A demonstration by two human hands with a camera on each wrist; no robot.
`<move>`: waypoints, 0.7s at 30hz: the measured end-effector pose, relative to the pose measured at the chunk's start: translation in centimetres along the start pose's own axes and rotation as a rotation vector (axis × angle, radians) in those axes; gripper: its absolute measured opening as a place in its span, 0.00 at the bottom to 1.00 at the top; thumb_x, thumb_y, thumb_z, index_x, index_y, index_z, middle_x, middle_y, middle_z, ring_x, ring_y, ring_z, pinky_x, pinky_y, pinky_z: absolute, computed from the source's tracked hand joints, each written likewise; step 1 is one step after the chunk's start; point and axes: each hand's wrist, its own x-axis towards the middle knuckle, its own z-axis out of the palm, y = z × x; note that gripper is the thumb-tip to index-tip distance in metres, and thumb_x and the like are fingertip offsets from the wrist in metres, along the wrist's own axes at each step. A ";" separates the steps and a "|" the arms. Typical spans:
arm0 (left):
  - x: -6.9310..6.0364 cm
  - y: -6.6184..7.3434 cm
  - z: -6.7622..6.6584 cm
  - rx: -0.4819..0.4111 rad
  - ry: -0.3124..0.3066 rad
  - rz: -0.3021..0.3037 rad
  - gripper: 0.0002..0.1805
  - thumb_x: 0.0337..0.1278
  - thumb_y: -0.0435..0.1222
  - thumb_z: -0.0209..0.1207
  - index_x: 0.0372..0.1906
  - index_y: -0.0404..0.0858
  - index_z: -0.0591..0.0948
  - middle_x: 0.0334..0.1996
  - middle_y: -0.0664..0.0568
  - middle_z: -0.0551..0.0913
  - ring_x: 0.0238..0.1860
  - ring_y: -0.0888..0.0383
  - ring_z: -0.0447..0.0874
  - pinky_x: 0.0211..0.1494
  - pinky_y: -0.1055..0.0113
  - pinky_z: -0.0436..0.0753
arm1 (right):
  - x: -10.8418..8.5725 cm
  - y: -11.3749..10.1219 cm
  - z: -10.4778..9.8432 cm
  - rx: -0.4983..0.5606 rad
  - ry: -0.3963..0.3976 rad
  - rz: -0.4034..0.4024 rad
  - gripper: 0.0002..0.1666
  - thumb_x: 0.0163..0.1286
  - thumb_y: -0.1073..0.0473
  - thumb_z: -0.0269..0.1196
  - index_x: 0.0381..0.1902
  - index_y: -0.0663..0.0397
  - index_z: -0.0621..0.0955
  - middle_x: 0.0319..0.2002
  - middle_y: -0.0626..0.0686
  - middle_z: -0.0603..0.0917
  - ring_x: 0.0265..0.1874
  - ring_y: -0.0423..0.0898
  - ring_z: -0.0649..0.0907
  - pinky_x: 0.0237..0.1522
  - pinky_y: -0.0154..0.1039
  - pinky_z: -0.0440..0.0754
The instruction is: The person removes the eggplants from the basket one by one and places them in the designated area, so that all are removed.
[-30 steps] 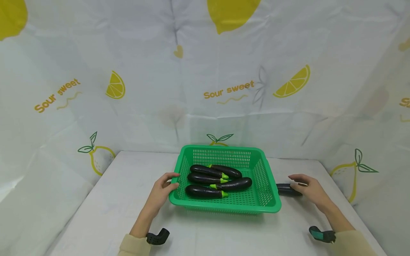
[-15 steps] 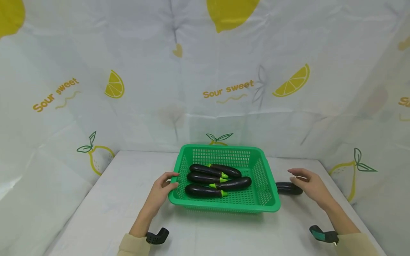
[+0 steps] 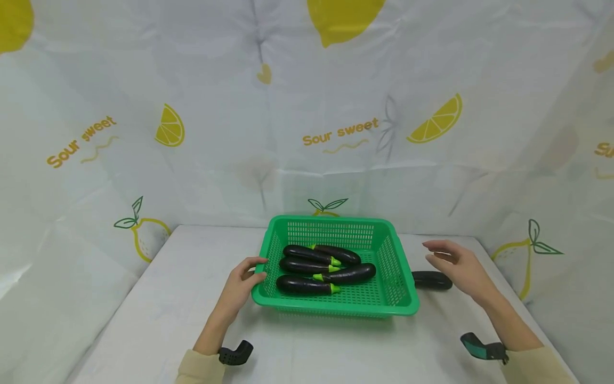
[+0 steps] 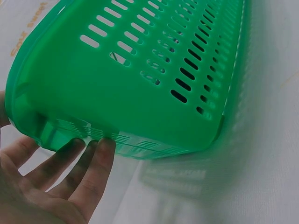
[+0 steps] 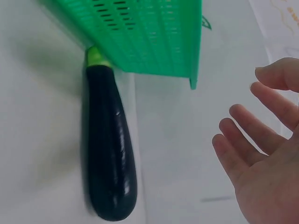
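A green plastic basket (image 3: 336, 308) stands on the white table with several dark eggplants (image 3: 307, 265) lying inside, their green stem ends mostly pointing right. My left hand (image 3: 240, 281) holds the basket's left rim. In the left wrist view, this hand's fingers (image 4: 100, 163) curl under the rim against the outer wall; the thumb is mostly cut off. One more eggplant (image 5: 110, 140) lies on the table against the basket's right side, its stem tip at the basket wall. Above and beside that eggplant hovers my right hand (image 3: 462, 272), fingers spread, holding nothing.
White cloth with lemon prints hangs behind and at both sides of the table (image 3: 158, 320). Each wrist carries a small dark camera mount (image 3: 236, 353). The table's back edge runs just behind the basket.
My right hand has risen off the loose eggplant and shifted slightly left, towards the basket's right rim. The left hand stays on the rim; basket and eggplants keep their places.
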 end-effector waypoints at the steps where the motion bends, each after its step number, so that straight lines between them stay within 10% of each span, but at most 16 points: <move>1: 0.0 0.0 0.0 -0.001 0.001 0.001 0.19 0.69 0.38 0.62 0.62 0.42 0.79 0.66 0.45 0.76 0.61 0.48 0.80 0.59 0.54 0.78 | 0.1 -0.3 0.0 -0.001 0.004 -0.010 0.25 0.77 0.53 0.61 0.64 0.63 0.76 0.61 0.66 0.79 0.59 0.67 0.79 0.45 0.22 0.74; 21: 0.0 -0.1 0.0 0.002 0.002 -0.004 0.20 0.70 0.38 0.62 0.63 0.41 0.79 0.66 0.45 0.76 0.61 0.48 0.80 0.59 0.53 0.78 | 1.5 -5.4 1.5 0.021 -0.043 -0.075 0.25 0.76 0.54 0.62 0.65 0.61 0.76 0.61 0.64 0.78 0.61 0.64 0.79 0.55 0.36 0.78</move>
